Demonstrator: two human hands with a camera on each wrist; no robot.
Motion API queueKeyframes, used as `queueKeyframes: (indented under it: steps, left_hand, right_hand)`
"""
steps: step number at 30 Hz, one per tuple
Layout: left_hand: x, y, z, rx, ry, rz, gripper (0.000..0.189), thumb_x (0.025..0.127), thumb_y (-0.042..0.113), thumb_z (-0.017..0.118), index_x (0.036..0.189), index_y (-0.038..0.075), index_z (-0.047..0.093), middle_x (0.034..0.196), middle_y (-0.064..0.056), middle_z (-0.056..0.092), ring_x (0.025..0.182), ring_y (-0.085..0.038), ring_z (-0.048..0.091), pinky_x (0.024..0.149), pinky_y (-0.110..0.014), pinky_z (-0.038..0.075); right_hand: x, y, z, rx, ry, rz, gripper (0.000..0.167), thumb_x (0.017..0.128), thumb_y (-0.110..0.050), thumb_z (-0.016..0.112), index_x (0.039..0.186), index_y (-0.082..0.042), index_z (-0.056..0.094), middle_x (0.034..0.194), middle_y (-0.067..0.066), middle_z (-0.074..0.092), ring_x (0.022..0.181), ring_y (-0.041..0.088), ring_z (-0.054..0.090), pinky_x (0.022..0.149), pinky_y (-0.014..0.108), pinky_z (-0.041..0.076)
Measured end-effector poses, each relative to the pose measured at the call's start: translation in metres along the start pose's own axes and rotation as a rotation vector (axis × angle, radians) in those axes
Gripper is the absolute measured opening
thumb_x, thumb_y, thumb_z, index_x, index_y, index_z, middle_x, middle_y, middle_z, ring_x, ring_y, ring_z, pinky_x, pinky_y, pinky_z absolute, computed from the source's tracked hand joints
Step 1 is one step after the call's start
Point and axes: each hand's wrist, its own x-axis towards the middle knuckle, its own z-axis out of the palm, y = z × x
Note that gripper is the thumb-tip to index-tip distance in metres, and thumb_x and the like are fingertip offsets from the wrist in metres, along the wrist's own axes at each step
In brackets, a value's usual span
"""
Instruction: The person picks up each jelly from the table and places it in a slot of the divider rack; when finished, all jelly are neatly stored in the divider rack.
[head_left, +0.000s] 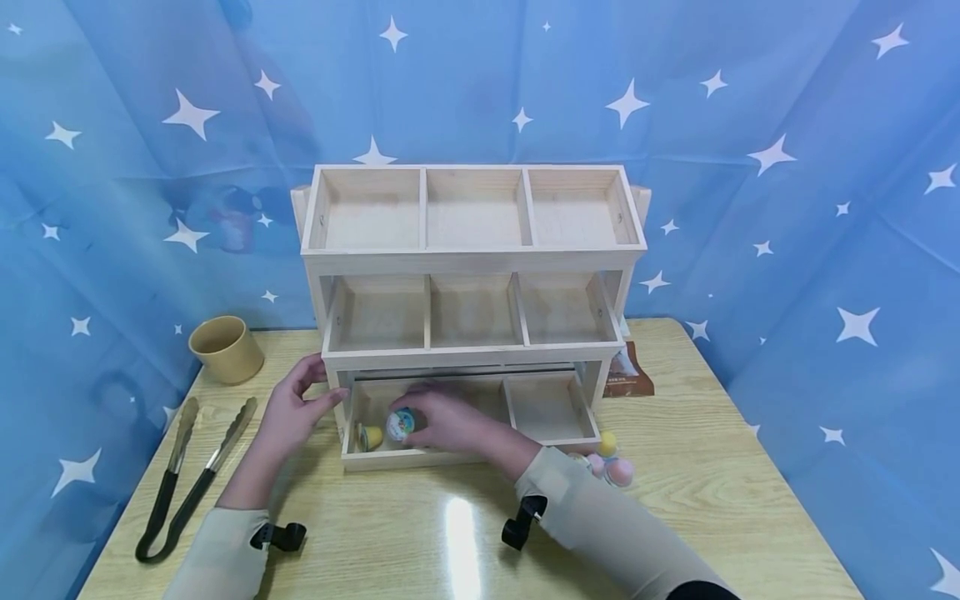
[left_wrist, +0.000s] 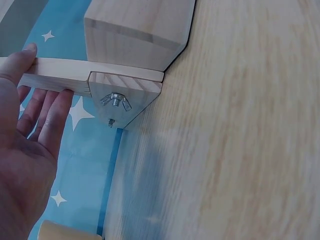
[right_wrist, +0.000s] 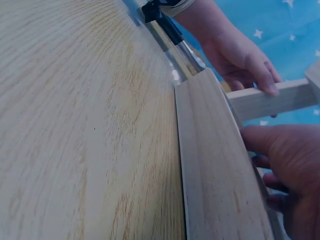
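A three-tier wooden rack (head_left: 472,263) stands on the table, each tier a divided tray. My left hand (head_left: 291,408) grips the rack's left side post (left_wrist: 57,75), thumb on one face and fingers on the other. Inside the left part of the lowest tray (head_left: 465,458), my right hand (head_left: 453,423) holds a small jelly cup (head_left: 401,424) by its edge, its printed blue-and-white lid facing up. A yellow jelly cup (head_left: 369,437) lies tipped beside it. In the right wrist view, the tray's front board hides part of the right hand (right_wrist: 295,165) and its cup.
Black-handled tongs (head_left: 197,483) lie open at the left, with a tan mug (head_left: 227,350) behind them. Several small cups, one pink (head_left: 619,472), sit by the lowest tray's right front corner, near my right sleeve. A brown packet (head_left: 630,375) lies behind the rack's right side.
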Motion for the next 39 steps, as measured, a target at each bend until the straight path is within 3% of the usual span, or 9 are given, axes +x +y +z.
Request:
queueKeyframes:
  steps: [5,10,15,18,22,24,28,34,39]
  left_hand:
    - [0.0,0.001,0.001,0.008,-0.005,0.003,0.058,0.104,0.012,0.081,0.156,0.005,0.056,0.136,-0.023,0.069,0.118,-0.008,0.064,0.088,-0.022,0.061]
    - [-0.001,0.004,0.001,0.0,-0.005,0.005,0.058,0.104,0.012,0.081,0.155,0.003,0.055,0.136,-0.025,0.067,0.118,-0.008,0.064,0.087,-0.022,0.062]
    - [0.0,0.003,0.001,0.001,-0.003,0.008,0.057,0.104,0.011,0.08,0.155,0.004,0.055,0.137,-0.023,0.068,0.118,-0.007,0.064,0.088,-0.021,0.061]
    - [0.0,0.001,0.001,0.003,-0.003,0.01,0.057,0.104,0.01,0.08,0.155,0.005,0.056,0.137,-0.023,0.068,0.118,-0.006,0.064,0.089,-0.021,0.061]
    - [-0.001,0.001,0.002,-0.005,-0.006,0.012,0.057,0.104,0.011,0.081,0.155,0.004,0.056,0.136,-0.024,0.068,0.118,-0.006,0.063,0.088,-0.021,0.061]
    - [-0.001,0.001,0.002,-0.009,-0.008,0.013,0.057,0.104,0.011,0.081,0.154,0.004,0.056,0.136,-0.024,0.068,0.118,-0.007,0.063,0.088,-0.021,0.061]
    - [-0.001,0.002,0.001,0.001,-0.006,0.008,0.058,0.104,0.013,0.081,0.155,0.005,0.056,0.137,-0.023,0.068,0.119,-0.007,0.063,0.088,-0.02,0.061]
    - [-0.001,0.002,0.0,0.011,-0.008,0.004,0.058,0.104,0.013,0.08,0.155,0.005,0.055,0.137,-0.023,0.068,0.119,-0.006,0.063,0.089,-0.02,0.061]
    - [-0.003,0.001,0.0,0.011,-0.004,0.01,0.056,0.104,0.01,0.08,0.154,0.003,0.055,0.137,-0.024,0.068,0.118,-0.004,0.063,0.09,-0.019,0.06]
  right_hand:
    - [-0.002,0.0,-0.002,-0.039,-0.007,-0.008,0.054,0.095,-0.024,0.091,0.144,-0.011,0.071,0.143,0.002,0.071,0.133,0.018,0.064,0.114,0.028,0.05]
    - [-0.005,0.002,-0.003,-0.004,0.01,-0.019,0.053,0.095,-0.023,0.091,0.143,-0.011,0.072,0.144,0.002,0.071,0.133,0.017,0.065,0.114,0.029,0.05]
    - [-0.008,0.003,-0.005,0.043,0.042,-0.025,0.05,0.096,-0.018,0.089,0.142,-0.01,0.072,0.147,0.003,0.071,0.133,0.016,0.066,0.129,0.041,0.038]
    - [-0.012,0.001,-0.009,0.099,0.049,-0.012,0.048,0.097,-0.016,0.088,0.141,-0.008,0.072,0.147,0.004,0.07,0.127,0.018,0.068,0.125,0.04,0.043]
    - [-0.025,0.0,-0.014,0.161,0.052,0.037,0.047,0.099,-0.018,0.087,0.142,-0.007,0.072,0.142,0.006,0.071,0.108,0.019,0.071,0.098,0.03,0.058]
    - [-0.033,0.0,-0.016,0.172,0.073,0.062,0.046,0.098,-0.02,0.087,0.14,-0.009,0.073,0.14,0.004,0.073,0.113,0.019,0.071,0.101,0.031,0.058]
    - [-0.054,0.002,-0.023,0.238,0.149,0.067,0.043,0.096,-0.018,0.089,0.136,-0.009,0.076,0.139,0.005,0.074,0.129,0.028,0.067,0.113,0.046,0.054]
    - [-0.088,0.013,-0.038,0.286,0.24,0.009,0.04,0.095,-0.015,0.089,0.132,-0.008,0.076,0.127,0.006,0.074,0.117,0.04,0.067,0.1,0.06,0.058]
    - [-0.115,0.025,-0.05,0.271,0.291,0.033,0.038,0.095,-0.016,0.089,0.131,-0.013,0.077,0.125,0.001,0.073,0.114,0.033,0.066,0.097,0.056,0.06]
